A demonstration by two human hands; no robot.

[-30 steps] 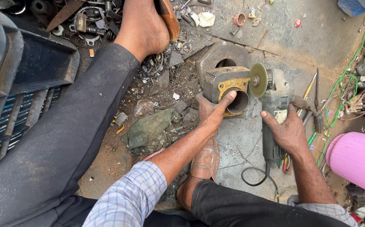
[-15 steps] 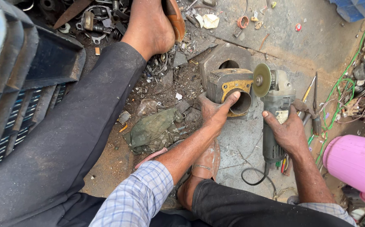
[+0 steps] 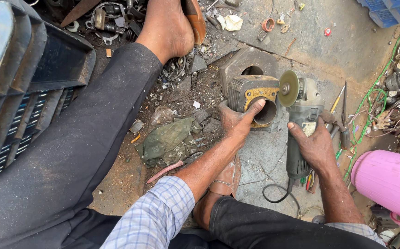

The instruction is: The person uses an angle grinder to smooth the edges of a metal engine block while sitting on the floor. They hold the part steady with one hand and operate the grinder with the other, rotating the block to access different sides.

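While gripped, cylinder (image 3: 250,99) fills fingers (image 3: 255,107) (left).

Dirt/concrete floor (image 3: 310,41) w/ metal scrap (image 3: 112,18), daylight, blue crate (image 3: 389,11) at corner.

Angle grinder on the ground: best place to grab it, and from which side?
By its dark rear body, from the cord end, as the right hand does on the angle grinder. That end is slim enough to wrap; the disc sits at the far head, by the metal cylinder.
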